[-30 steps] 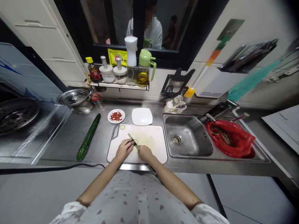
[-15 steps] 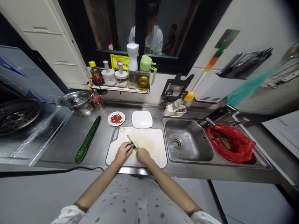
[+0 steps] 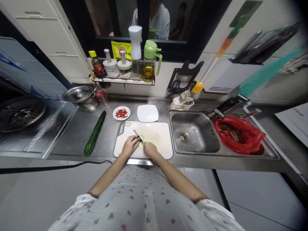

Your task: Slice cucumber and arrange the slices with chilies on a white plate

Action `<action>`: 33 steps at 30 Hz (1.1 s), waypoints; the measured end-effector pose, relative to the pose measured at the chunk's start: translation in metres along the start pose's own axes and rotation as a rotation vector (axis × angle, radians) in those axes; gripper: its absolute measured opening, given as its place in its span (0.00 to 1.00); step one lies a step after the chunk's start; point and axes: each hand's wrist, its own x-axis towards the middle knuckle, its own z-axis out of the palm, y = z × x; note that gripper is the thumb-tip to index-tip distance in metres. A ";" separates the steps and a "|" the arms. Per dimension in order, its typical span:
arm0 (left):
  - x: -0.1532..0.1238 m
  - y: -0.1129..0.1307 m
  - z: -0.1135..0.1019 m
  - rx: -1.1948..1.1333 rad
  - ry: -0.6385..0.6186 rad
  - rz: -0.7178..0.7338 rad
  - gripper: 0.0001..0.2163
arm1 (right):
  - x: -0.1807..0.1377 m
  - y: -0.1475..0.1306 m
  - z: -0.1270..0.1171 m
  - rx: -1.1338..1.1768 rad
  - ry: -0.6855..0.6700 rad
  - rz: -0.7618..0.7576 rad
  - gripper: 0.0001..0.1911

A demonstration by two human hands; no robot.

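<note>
1. Gripping the knife (image 3: 136, 133), the right hand (image 3: 150, 150) had its fingers wrapped tight, the knife slanting away and leftward over the cutting board (image 3: 158, 141)!
2. And there, right at the knife, was the cucumber piece (image 3: 140, 140), dark-skinned and mostly covered, the left hand's (image 3: 130, 147) bent fingers closed over it against the board.
3. Here was the relation that counted: the piece lay ahead and to the left of the right hand's grip, under the left fingertips, so the left hand was nearer, touching it! Its long axis? Too hidden to call.
4. A pale cut face showed just right of the knife; attached or loose, nobody could tell.
5. Out at the board's far left corner sat a cucumber slice (image 3: 128, 124), while the whole cucumber (image 3: 95, 133) lay on the table (image 3: 69, 131), slanting from near left to far right, well apart from both hands.
</note>
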 end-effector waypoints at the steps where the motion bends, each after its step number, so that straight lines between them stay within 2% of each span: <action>1: 0.000 0.000 0.000 0.000 -0.001 0.000 0.10 | -0.004 0.003 0.001 -0.007 -0.011 0.003 0.16; 12: -0.004 0.000 -0.003 -0.012 -0.003 0.015 0.10 | -0.036 0.017 0.012 -0.079 -0.051 0.035 0.15; 22: 0.000 0.004 -0.016 0.009 -0.072 -0.128 0.09 | -0.071 0.045 0.010 -0.108 -0.091 0.037 0.14; 25: 0.003 0.009 -0.020 0.060 -0.140 -0.200 0.10 | -0.080 0.060 0.006 -0.071 -0.046 0.035 0.13; 29: 0.011 0.022 -0.021 0.170 -0.193 -0.306 0.13 | -0.080 0.076 0.000 -0.029 0.039 0.142 0.15; 33: 0.024 0.034 -0.013 0.261 -0.234 -0.326 0.16 | -0.071 0.082 -0.005 -0.018 0.057 0.201 0.15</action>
